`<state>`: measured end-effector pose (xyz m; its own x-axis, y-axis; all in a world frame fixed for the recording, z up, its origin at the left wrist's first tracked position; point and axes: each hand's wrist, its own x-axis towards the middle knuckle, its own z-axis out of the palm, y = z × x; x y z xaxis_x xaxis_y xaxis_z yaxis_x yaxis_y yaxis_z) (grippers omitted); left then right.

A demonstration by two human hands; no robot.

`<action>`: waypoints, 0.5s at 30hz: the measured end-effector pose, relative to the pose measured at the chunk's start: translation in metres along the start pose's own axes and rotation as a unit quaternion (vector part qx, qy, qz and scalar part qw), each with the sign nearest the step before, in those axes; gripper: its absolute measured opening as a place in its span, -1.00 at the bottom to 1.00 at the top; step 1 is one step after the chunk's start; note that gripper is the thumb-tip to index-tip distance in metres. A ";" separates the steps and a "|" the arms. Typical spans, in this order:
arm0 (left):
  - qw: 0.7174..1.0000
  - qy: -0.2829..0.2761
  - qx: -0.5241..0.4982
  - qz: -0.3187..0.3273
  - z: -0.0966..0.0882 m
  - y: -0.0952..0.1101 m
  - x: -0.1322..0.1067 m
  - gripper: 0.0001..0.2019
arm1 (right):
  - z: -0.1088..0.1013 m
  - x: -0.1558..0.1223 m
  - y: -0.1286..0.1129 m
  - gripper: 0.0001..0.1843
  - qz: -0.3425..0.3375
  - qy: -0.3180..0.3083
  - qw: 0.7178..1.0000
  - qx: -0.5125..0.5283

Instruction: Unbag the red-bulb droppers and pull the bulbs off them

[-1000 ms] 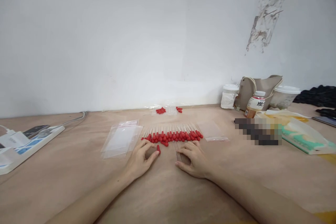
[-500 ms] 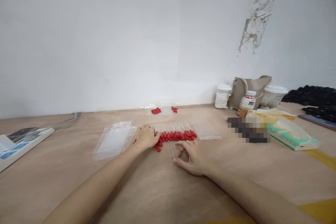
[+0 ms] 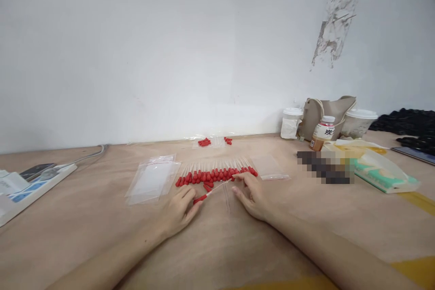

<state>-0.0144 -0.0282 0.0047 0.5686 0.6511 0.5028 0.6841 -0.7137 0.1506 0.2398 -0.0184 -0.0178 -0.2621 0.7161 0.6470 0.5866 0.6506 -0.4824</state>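
My left hand point(image 3: 183, 206) is closed on the red rubber bulb of a dropper point(image 3: 200, 199), whose thin clear tube slants up to the right. The tube's far end comes close to the fingertips of my right hand point(image 3: 253, 195); whether they touch is unclear. Thumb and forefinger of the right hand are apart. Beyond both hands lies a row of droppers point(image 3: 212, 175), red bulbs toward me and clear tubes pointing to the wall. Just in front of the row are a few loose red bulbs point(image 3: 208, 186). Loose clear tubes point(image 3: 227, 199) lie between my hands.
Clear plastic bags point(image 3: 152, 179) lie left of the row, another bag point(image 3: 270, 167) to its right. More red pieces point(image 3: 204, 142) sit by the wall. A power strip point(image 3: 37, 190) is at left; a cup point(image 3: 291, 122), bottle point(image 3: 322, 133) and tissue pack point(image 3: 384, 174) stand or lie at right.
My left hand has moved from the row's left end toward me, now with a dropper in it. My right hand has shifted slightly up and right. More of the row shows.
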 end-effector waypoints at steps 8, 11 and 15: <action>0.997 0.020 -0.078 0.014 0.021 0.000 -0.004 -0.88 | 0.006 0.002 -0.005 -0.75 -0.177 -0.007 0.976 -0.129; 0.994 0.048 -0.093 0.017 0.019 0.002 -0.002 -0.91 | 0.013 0.002 -0.005 -0.80 -0.203 -0.018 0.968 -0.143; 0.995 0.035 -0.089 0.034 0.020 0.003 -0.002 -0.74 | 0.013 0.003 -0.010 -0.78 -0.208 -0.034 0.967 -0.143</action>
<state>-0.0044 -0.0264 -0.0128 0.5731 0.5846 0.5743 0.5499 -0.7939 0.2593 0.2229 -0.0194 -0.0190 -0.5649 0.4277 0.7056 0.6047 0.7964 0.0014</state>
